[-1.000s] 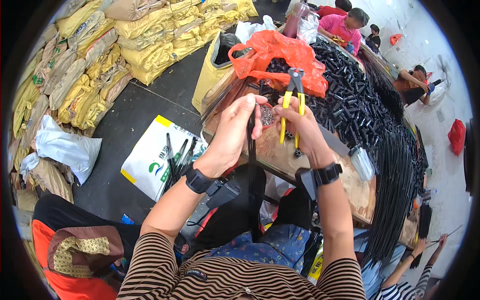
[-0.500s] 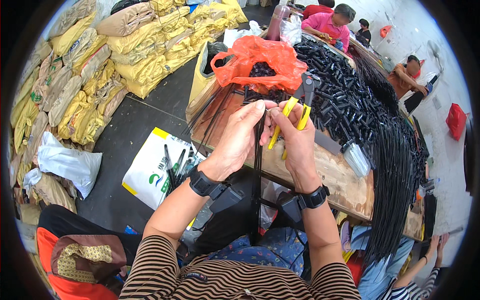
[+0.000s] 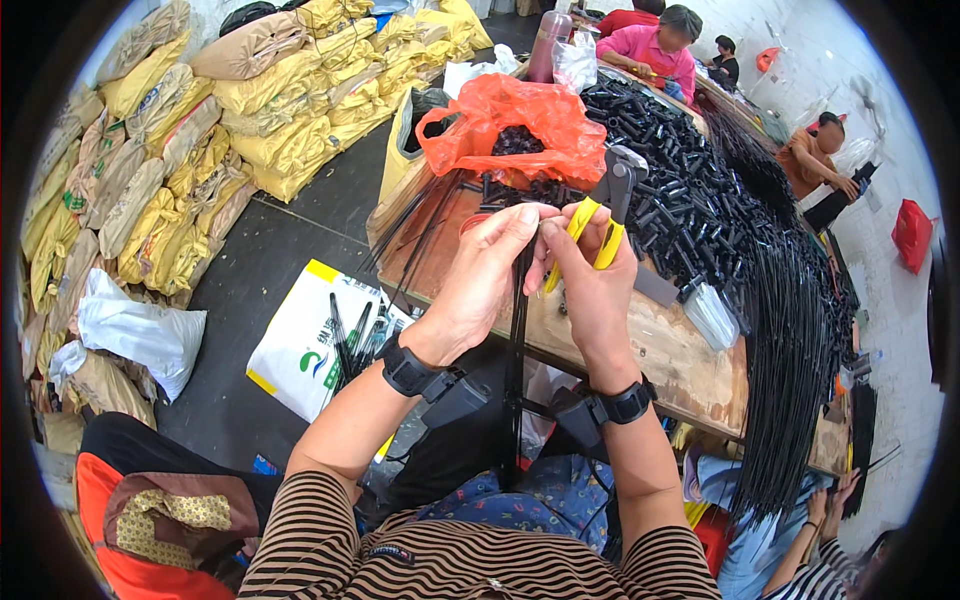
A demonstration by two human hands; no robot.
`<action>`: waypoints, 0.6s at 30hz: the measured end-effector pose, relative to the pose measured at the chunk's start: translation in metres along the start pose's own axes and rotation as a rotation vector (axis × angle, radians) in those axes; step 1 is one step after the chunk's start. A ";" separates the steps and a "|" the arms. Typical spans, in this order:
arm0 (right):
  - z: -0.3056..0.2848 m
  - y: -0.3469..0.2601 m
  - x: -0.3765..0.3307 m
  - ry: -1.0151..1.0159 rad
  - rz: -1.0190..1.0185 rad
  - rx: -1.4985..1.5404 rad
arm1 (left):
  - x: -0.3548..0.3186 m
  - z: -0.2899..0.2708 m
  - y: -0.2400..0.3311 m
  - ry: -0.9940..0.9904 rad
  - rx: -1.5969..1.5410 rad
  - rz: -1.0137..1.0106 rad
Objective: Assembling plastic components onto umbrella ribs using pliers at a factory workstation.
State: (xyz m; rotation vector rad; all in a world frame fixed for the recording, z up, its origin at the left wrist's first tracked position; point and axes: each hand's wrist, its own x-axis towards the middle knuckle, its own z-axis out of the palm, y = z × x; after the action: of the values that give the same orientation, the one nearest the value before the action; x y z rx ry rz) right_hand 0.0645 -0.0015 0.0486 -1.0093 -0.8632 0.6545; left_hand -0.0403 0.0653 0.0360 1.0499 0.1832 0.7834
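My left hand (image 3: 487, 268) is closed near the table's front edge, with its thumb and forefinger pinched together. Thin black cables (image 3: 516, 345) hang down from its fingers toward my lap. Close beside it on the right, my right hand (image 3: 596, 310) is wrapped round cutting pliers (image 3: 607, 247) with yellow handles. Their dark metal head (image 3: 624, 175) points up and away from me, over the heap of black parts. The fingertips of both hands almost meet at the cable ends; whatever tiny piece lies between them is too small to make out.
An orange-red plastic bag (image 3: 510, 120) of black parts lies on the wooden table (image 3: 650, 345). Beyond are a heap of small black tubular parts (image 3: 655, 150), long black cables (image 3: 790, 380) draped over the edge and a clear packet (image 3: 711, 318). Sacks (image 3: 285, 150) are stacked left; co-workers sit beyond.
The pliers have turned slightly in my right hand, their head swinging a little up and right. My left hand has hardly moved. A co-worker's hands at the lower right have shifted left.
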 end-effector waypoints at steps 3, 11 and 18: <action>-0.004 -0.001 0.000 -0.037 -0.120 -0.157 | 0.000 -0.002 0.005 -0.037 -0.003 -0.041; -0.027 -0.024 0.017 -0.251 -0.075 -0.375 | 0.004 0.004 0.011 -0.162 -0.127 -0.168; -0.057 -0.087 -0.002 -0.532 0.316 -0.612 | 0.007 -0.005 -0.002 -0.178 -0.100 -0.111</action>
State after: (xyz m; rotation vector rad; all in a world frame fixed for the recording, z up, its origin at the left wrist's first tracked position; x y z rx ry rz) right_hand 0.1195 -0.0631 0.1122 -1.5767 -1.4381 0.9808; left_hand -0.0366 0.0724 0.0331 1.0001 0.0491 0.5899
